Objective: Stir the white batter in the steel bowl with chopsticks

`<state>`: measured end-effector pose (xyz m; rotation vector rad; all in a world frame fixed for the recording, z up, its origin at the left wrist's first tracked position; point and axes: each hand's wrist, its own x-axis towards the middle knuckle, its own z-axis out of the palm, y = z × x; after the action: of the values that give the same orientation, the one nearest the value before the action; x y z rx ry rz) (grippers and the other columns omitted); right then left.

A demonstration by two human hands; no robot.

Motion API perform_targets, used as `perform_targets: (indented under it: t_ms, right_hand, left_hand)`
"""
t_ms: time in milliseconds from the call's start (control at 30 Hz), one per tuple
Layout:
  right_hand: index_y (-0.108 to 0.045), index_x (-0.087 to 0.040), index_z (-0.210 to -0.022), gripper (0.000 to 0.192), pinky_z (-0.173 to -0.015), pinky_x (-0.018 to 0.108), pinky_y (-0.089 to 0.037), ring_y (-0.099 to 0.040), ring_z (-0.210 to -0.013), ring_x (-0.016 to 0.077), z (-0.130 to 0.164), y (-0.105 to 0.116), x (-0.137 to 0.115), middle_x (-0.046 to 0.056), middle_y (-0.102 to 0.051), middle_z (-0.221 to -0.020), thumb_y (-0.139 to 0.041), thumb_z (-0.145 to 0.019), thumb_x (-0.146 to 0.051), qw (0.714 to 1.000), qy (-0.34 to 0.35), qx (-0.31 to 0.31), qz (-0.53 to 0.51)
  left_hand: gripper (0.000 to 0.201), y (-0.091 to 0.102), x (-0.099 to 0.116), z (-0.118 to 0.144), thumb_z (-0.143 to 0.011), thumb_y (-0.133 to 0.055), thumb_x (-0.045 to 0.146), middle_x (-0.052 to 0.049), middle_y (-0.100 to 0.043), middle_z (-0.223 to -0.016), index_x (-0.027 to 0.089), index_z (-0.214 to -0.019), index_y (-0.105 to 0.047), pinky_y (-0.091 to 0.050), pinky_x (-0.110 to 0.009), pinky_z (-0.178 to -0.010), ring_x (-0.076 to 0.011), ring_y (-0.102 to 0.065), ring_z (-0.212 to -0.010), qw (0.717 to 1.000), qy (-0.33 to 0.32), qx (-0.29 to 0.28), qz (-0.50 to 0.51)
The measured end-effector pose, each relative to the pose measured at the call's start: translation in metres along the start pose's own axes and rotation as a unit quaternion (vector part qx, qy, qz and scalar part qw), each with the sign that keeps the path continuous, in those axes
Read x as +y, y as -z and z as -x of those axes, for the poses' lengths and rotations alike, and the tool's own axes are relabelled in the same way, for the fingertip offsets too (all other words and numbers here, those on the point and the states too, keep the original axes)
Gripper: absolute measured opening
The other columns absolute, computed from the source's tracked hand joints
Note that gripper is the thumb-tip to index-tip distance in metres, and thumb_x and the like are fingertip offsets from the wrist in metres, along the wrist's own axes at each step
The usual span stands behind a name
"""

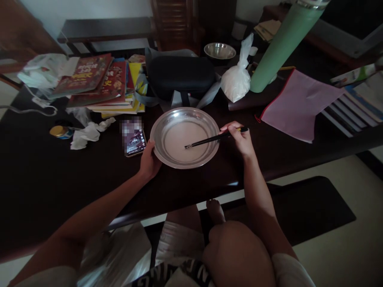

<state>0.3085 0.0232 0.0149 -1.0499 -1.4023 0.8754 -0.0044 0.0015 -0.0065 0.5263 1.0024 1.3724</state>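
Head view shows us, nearest, a bent knee [236, 255] below the counter's [44, 187] near edge; just past that edge our left hand [149, 159] cups the left rim of a steel plate [167, 157], its grip curled against the metal; our right hand [239, 139] sits at the plate's right side, its grip clamped on dark chopsticks [209, 140] whose tips rest in the pale liquid [185, 137] inside the plate; a phone [135, 142] lies just left of the plate, with crumpled tissue [86, 134] further left; beyond, we see a black case [181, 75], stacked books [101, 81] towards the far left corner, a tied white bag [236, 79], a green bottle [281, 48], a pink pouch [299, 103] and, near the far edge, a small steel bowl [220, 51].
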Motion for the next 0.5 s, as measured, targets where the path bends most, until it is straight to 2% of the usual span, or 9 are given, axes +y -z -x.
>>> perform_targets:
  t_ms: [67, 200, 267, 333, 367, 400, 433, 500]
  right_hand:
    - [-0.077, -0.026, -0.087, 0.039, -0.074, 0.033, -0.061, -0.076, -0.079, 0.0175, 0.000, 0.000, 0.000, 0.000, -0.077, -0.080, -0.067, -0.090, -0.062, 1.000, 0.002, -0.020, 0.010]
    - [-0.078, -0.027, -0.087, 0.034, -0.072, 0.032, -0.061, -0.076, -0.074, 0.0163, 0.000, 0.001, 0.002, -0.002, -0.076, -0.075, -0.067, -0.092, -0.059, 0.999, 0.018, 0.040, -0.017]
    - [-0.078, -0.027, -0.085, 0.034, -0.071, 0.032, -0.061, -0.075, -0.070, 0.0160, 0.000, 0.001, 0.003, -0.002, -0.075, -0.072, -0.067, -0.092, -0.058, 0.999, 0.009, 0.033, -0.031]
    - [-0.078, -0.027, -0.087, 0.035, -0.074, 0.033, -0.062, -0.075, -0.072, 0.0169, 0.000, 0.000, 0.003, -0.001, -0.077, -0.074, -0.068, -0.091, -0.059, 1.000, -0.001, -0.002, -0.029]
    - [-0.078, -0.027, -0.088, 0.035, -0.076, 0.035, -0.063, -0.076, -0.075, 0.0175, 0.000, -0.001, 0.003, -0.001, -0.078, -0.076, -0.068, -0.090, -0.060, 1.000, -0.002, -0.011, -0.023]
    - [-0.079, -0.027, -0.088, 0.035, -0.079, 0.036, -0.063, -0.077, -0.078, 0.0180, 0.000, -0.001, 0.003, 0.000, -0.078, -0.079, -0.069, -0.089, -0.060, 1.000, 0.002, -0.010, -0.019]
    - [-0.078, -0.027, -0.088, 0.035, -0.081, 0.036, -0.063, -0.077, -0.078, 0.0182, -0.001, -0.001, 0.003, 0.000, -0.078, -0.079, -0.069, -0.089, -0.060, 1.000, 0.010, 0.004, -0.017]
    - [-0.078, -0.027, -0.086, 0.034, -0.080, 0.036, -0.063, -0.076, -0.075, 0.0178, -0.001, -0.001, 0.003, -0.001, -0.077, -0.076, -0.068, -0.090, -0.060, 0.999, 0.022, 0.041, -0.024]
  left_hand:
    - [0.029, 0.001, -0.001, 0.000, -0.077, -0.076, 0.037, -0.003, -0.078, -0.104, 0.021, -0.100, -0.069, -0.056, -0.044, -0.105, -0.0327, -0.065, -0.123, 1.000, -0.001, -0.003, -0.011]
    - [0.035, 0.004, -0.003, 0.000, -0.077, -0.079, 0.040, -0.005, -0.076, -0.115, 0.021, -0.104, -0.068, -0.052, -0.045, -0.110, -0.0335, -0.061, -0.130, 1.000, -0.023, -0.007, -0.015]
    - [0.042, 0.004, -0.002, -0.001, -0.078, -0.081, 0.042, -0.005, -0.072, -0.127, 0.023, -0.113, -0.066, -0.048, -0.045, -0.114, -0.0317, -0.057, -0.136, 0.997, -0.071, 0.013, -0.017]
    - [0.049, 0.000, 0.001, 0.001, -0.082, -0.081, 0.043, -0.004, -0.066, -0.139, 0.025, -0.124, -0.063, -0.043, -0.042, -0.119, -0.0267, -0.051, -0.142, 0.983, -0.175, 0.035, -0.037]
    - [0.049, -0.003, 0.002, 0.004, -0.085, -0.080, 0.040, -0.003, -0.064, -0.143, 0.025, -0.128, -0.062, -0.040, -0.039, -0.121, -0.0233, -0.049, -0.144, 0.964, -0.256, 0.036, -0.053]
    - [0.047, -0.006, 0.004, 0.010, -0.087, -0.078, 0.035, -0.003, -0.062, -0.145, 0.025, -0.131, -0.062, -0.038, -0.038, -0.122, -0.0208, -0.047, -0.145, 0.935, -0.345, 0.027, -0.082]
    - [0.044, -0.009, 0.007, 0.019, -0.086, -0.079, 0.031, -0.002, -0.065, -0.139, 0.026, -0.128, -0.066, -0.043, -0.036, -0.118, -0.0191, -0.053, -0.139, 0.895, -0.435, 0.022, -0.098]
    - [0.036, -0.013, 0.013, 0.045, -0.082, -0.077, 0.036, -0.001, -0.071, -0.120, 0.030, -0.117, -0.072, -0.059, -0.035, -0.092, -0.0195, -0.065, -0.115, 0.822, -0.560, -0.002, -0.100]
